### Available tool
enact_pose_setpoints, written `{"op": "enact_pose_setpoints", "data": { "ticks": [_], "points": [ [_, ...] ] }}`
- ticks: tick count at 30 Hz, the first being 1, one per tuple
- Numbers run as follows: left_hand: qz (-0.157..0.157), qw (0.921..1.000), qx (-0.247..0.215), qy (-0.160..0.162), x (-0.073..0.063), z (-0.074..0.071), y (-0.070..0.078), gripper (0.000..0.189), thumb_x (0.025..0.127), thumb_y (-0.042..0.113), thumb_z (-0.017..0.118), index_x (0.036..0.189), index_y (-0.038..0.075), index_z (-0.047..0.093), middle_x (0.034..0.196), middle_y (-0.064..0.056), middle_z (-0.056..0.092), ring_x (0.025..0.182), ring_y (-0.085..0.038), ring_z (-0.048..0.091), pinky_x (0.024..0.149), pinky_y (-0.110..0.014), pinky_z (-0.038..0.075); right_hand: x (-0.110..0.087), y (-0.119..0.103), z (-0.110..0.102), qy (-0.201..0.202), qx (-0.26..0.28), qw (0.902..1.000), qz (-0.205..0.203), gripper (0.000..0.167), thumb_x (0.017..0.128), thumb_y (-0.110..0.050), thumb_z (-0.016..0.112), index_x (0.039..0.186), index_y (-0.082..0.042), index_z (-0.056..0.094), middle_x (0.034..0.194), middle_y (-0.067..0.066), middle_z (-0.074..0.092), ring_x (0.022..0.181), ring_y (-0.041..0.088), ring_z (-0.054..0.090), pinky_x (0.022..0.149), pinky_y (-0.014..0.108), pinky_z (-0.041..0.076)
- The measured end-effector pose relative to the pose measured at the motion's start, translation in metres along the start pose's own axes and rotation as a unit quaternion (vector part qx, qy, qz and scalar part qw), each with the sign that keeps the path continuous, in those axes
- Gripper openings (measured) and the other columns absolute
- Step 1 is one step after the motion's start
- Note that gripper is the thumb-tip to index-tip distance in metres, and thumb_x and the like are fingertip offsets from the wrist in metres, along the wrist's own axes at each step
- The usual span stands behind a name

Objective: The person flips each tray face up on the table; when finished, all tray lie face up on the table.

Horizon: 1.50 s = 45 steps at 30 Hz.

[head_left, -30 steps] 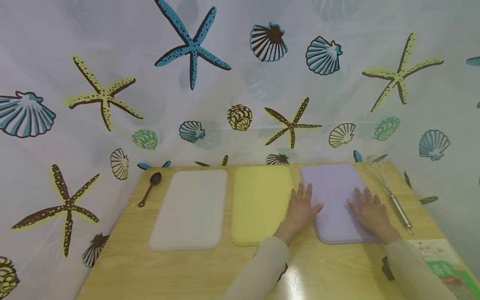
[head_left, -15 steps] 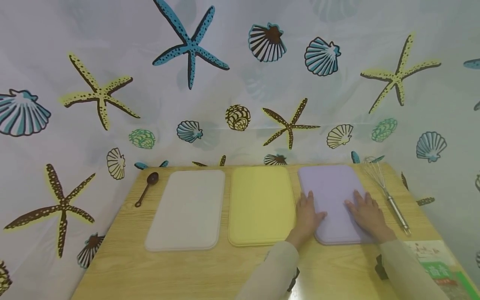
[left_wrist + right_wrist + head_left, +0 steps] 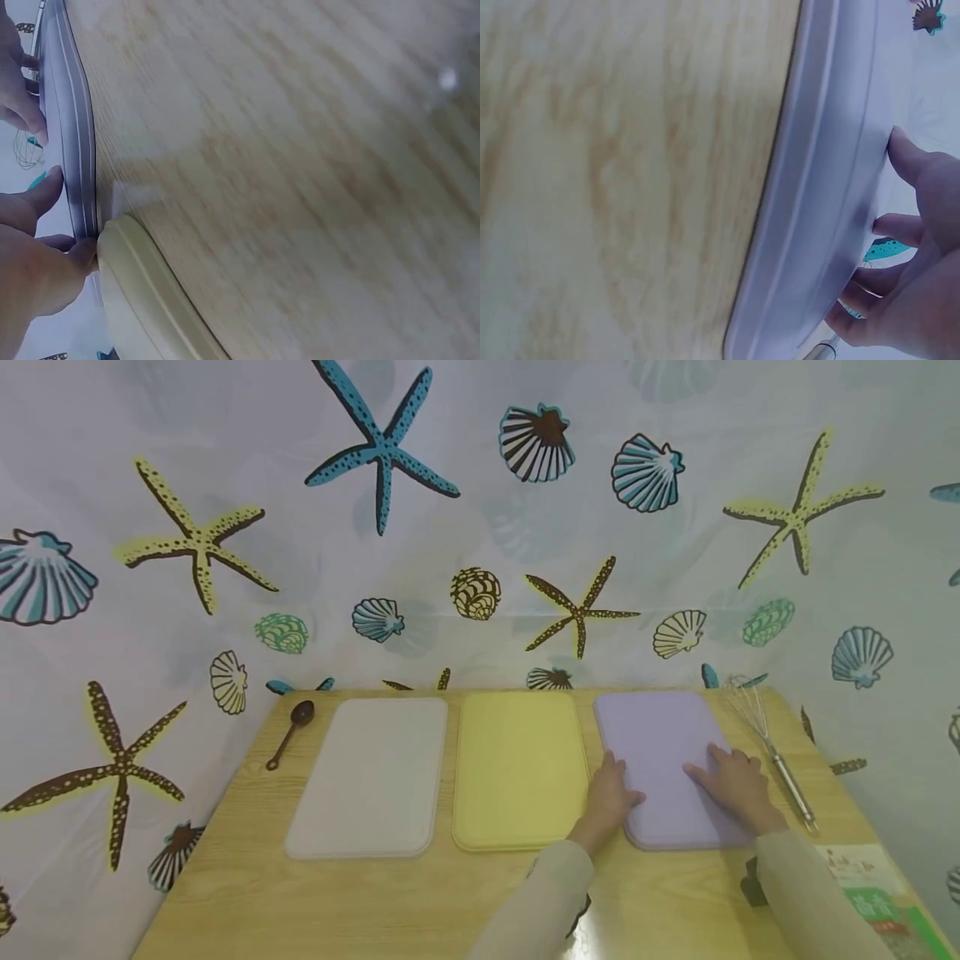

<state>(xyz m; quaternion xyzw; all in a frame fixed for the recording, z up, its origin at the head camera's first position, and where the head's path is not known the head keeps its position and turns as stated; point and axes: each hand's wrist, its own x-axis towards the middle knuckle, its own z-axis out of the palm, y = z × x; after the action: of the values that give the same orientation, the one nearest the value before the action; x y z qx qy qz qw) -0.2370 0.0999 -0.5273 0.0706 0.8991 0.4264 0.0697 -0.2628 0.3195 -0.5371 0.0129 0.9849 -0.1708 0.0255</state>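
A flat purple slab (image 3: 663, 760) with rounded corners and a stepped rim lies on the wooden table, between my two hands. My left hand (image 3: 609, 797) holds its left edge, thumb over the top and fingers down along the side, as the left wrist view shows the hand (image 3: 45, 266). Along the right edge, my right hand (image 3: 738, 787) grips with bent fingers and the thumb on top. In the right wrist view, the slab's rim (image 3: 802, 195) lies close over the tabletop. A similar yellow slab (image 3: 521, 768) sits just left of my left hand.
A white slab (image 3: 369, 777) lies left of the yellow one, with a dark brown spoon (image 3: 302, 714) beyond it. On the right rests a wire whisk (image 3: 787, 781). A green and white packet (image 3: 873, 893) lies at the near right. A patterned curtain (image 3: 480, 527) hangs behind.
My left hand has moved right, from the yellow slab's edge to the purple slab's left edge. Fingers of both hands have bent more around the purple slab, which stays about in place.
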Motion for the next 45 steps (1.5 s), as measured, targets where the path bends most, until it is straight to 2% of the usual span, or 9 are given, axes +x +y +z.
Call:
{"op": "enact_pose_setpoints", "data": {
  "ticks": [5, 15, 23, 30, 35, 39, 45],
  "points": [
    [0.011, 0.9994, 0.033, -0.001, 0.002, 0.005, -0.007, 0.060, 0.084, 0.014, 0.073, 0.134, -0.008, 0.049, 0.151, -0.023, 0.033, 0.135, -0.037, 0.038, 0.111, -0.038, 0.034, 0.000, 0.002, 0.002, -0.009, 0.025, 0.9996, 0.011, 0.079, 0.092, -0.051, 0.056, 0.137, 0.011, 0.039, 0.126, 0.044, 0.041, 0.110, 0.061, 0.039, 0.083, 0.074, 0.038],
    [0.004, 0.9995, 0.031, -0.004, 0.001, -0.002, 0.001, 0.061, 0.085, 0.013, 0.073, 0.136, -0.008, 0.047, 0.151, -0.023, 0.032, 0.136, -0.036, 0.036, 0.112, -0.038, 0.032, 0.001, -0.001, -0.005, 0.003, 0.039, 0.9988, 0.030, 0.081, 0.089, -0.052, 0.059, 0.136, 0.011, 0.041, 0.127, 0.043, 0.041, 0.112, 0.060, 0.039, 0.086, 0.072, 0.038],
    [0.002, 0.9993, 0.037, -0.001, 0.002, -0.001, 0.003, 0.061, 0.083, 0.014, 0.074, 0.135, -0.007, 0.048, 0.150, -0.023, 0.034, 0.135, -0.036, 0.038, 0.112, -0.037, 0.033, 0.002, -0.001, -0.009, 0.010, 0.047, 0.9982, 0.037, 0.084, 0.086, -0.049, 0.065, 0.133, 0.016, 0.043, 0.130, 0.043, 0.041, 0.114, 0.061, 0.039, 0.092, 0.069, 0.038],
    [-0.007, 0.9993, 0.037, -0.003, 0.004, -0.001, 0.003, 0.061, 0.082, 0.012, 0.074, 0.135, -0.007, 0.049, 0.150, -0.023, 0.034, 0.135, -0.037, 0.038, 0.112, -0.038, 0.033, 0.001, 0.003, -0.010, 0.022, 0.078, 0.9965, 0.017, 0.083, 0.084, -0.041, 0.072, 0.129, 0.021, 0.043, 0.129, 0.044, 0.041, 0.120, 0.059, 0.039, 0.102, 0.064, 0.034],
    [-0.002, 0.9992, 0.039, 0.001, 0.004, -0.002, 0.001, 0.061, 0.082, 0.012, 0.075, 0.134, -0.007, 0.050, 0.150, -0.022, 0.035, 0.134, -0.036, 0.039, 0.111, -0.037, 0.034, 0.004, 0.014, -0.011, -0.010, 0.135, 0.9897, 0.048, 0.088, 0.085, -0.046, 0.069, 0.136, 0.018, 0.036, 0.138, 0.041, 0.035, 0.127, 0.056, 0.033, 0.105, 0.062, 0.031],
    [0.002, 0.9996, 0.030, 0.001, 0.002, -0.004, 0.001, 0.061, 0.081, 0.011, 0.075, 0.134, -0.008, 0.049, 0.149, -0.023, 0.035, 0.134, -0.037, 0.039, 0.110, -0.038, 0.035, 0.004, 0.024, -0.014, -0.021, 0.183, 0.9808, 0.064, 0.078, 0.093, -0.040, 0.060, 0.138, 0.018, 0.034, 0.139, 0.039, 0.035, 0.127, 0.054, 0.035, 0.105, 0.060, 0.034],
    [-0.001, 0.9993, 0.037, 0.001, 0.002, -0.007, 0.004, 0.060, 0.081, 0.012, 0.076, 0.132, -0.007, 0.052, 0.147, -0.024, 0.038, 0.132, -0.037, 0.042, 0.109, -0.037, 0.037, -0.006, 0.023, -0.031, -0.012, 0.203, 0.9765, 0.070, 0.059, 0.094, -0.020, 0.056, 0.135, 0.018, 0.038, 0.131, 0.039, 0.045, 0.120, 0.053, 0.045, 0.098, 0.057, 0.043]
  ]
}}
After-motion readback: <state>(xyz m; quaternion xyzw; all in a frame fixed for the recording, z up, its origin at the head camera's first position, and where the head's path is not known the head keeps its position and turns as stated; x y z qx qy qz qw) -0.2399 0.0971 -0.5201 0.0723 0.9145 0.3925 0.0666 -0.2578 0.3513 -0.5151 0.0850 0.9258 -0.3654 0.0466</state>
